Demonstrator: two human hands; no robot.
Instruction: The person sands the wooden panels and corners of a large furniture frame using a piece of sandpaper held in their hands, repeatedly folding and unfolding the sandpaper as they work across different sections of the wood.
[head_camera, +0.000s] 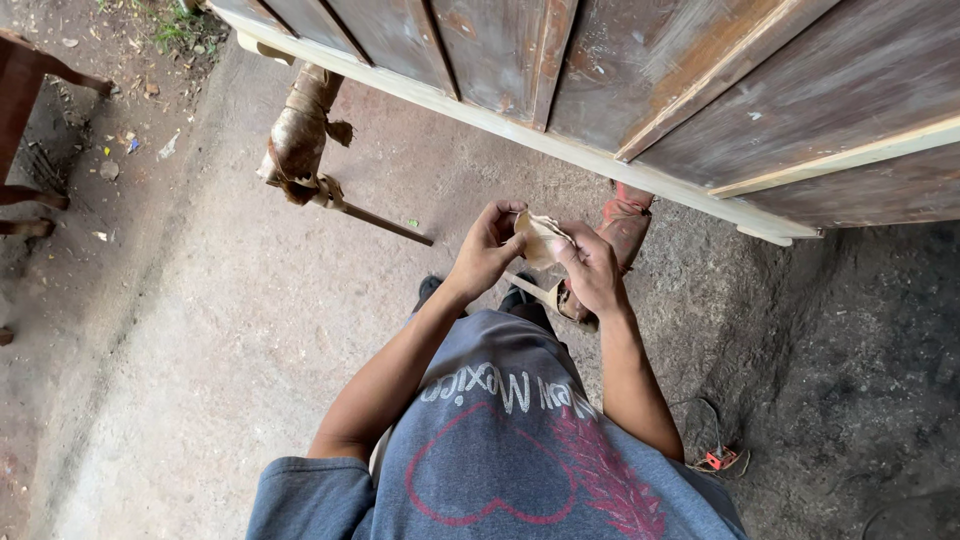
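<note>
Both hands' grip closed on folded sandpaper (541, 238), dusty concrete floor (230, 330), weathered wooden panel (620, 70)

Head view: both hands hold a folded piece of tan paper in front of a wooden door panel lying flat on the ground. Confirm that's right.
Not quite. The head view shows the wooden door panel raised off the ground on wrapped supports, not flat on it. The rest holds: left hand and right hand hold the folded tan paper before it.

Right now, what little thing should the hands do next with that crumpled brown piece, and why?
Probably fold it flat. Both the left hand and the right hand pinch the crumpled brown sheet, which looks like sandpaper, in the air just short of the worn wooden panel. A flat pad would likely meet the wood better.
</note>
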